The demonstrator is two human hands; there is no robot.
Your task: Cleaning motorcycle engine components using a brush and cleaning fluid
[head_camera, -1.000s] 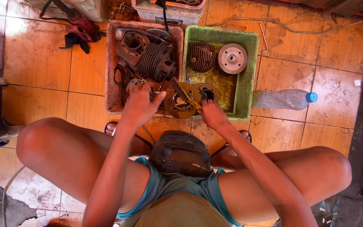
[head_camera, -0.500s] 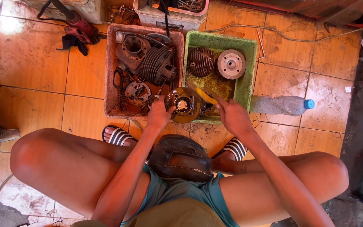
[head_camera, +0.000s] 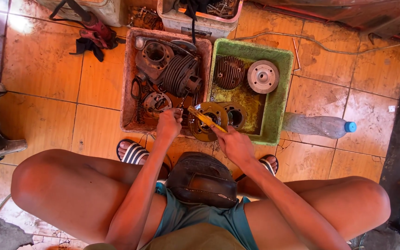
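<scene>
Overhead view of a seated person with knees spread, sandalled feet on orange floor tiles [head_camera: 42,69].

Left hand [head_camera: 168,124]: closed around the edge of a round rusty engine cover [head_camera: 208,121], gripping it at the left rim. Right hand [head_camera: 235,144]: closed on a yellow-handled brush [head_camera: 205,119], laid diagonally across the face of the cover, tip pointing up and to the left of the knuckles. Cover held between both hands, above the near edges of two trays.

Just beyond the left hand: reddish-brown tray [head_camera: 128,83] holding a finned cylinder [head_camera: 180,76], a cylinder block [head_camera: 153,58] and a small round plate [head_camera: 156,102], the plate closest to the fingers. Just beyond the right hand: green tray [head_camera: 283,92] with murky liquid, holding a dark finned head [head_camera: 229,72], a pale round disc [head_camera: 263,76] and a ring-shaped part [head_camera: 235,115] touching the cover's right side.

To the right of the right hand, past the green tray: clear plastic bottle [head_camera: 318,126] with blue cap, lying on its side on the tiles. Far beyond the left hand, upper left: dark rag [head_camera: 91,41]. Below both hands, between the thighs: dark rounded casing [head_camera: 202,179].
</scene>
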